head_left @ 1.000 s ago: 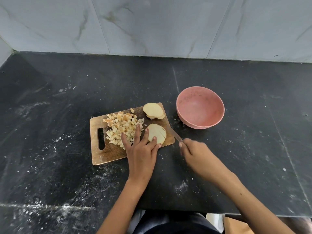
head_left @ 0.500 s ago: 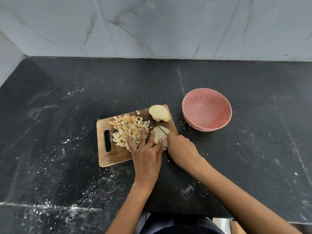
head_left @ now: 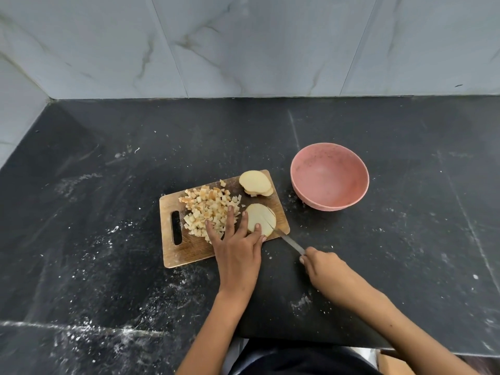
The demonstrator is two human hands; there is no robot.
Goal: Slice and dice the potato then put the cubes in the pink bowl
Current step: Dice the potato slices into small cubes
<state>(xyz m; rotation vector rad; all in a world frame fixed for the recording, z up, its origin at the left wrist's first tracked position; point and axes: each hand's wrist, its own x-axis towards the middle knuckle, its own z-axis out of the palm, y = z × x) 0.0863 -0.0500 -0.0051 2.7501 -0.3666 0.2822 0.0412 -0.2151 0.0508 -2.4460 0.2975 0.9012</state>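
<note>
While left hand (head_left: 238, 247) pins slice (head_left: 260, 218) (board (head_left: 189, 247) corner), knife (head_left: 288, 240) overhangs edge.

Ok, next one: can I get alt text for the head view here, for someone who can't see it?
A person's left hand steadies stacked potato slices on a wooden cutting board while the right hand draws a knife through them. A pile of potato cubes and more slices sit on the board; an empty pink bowl stands to its right on the black counter.
</note>
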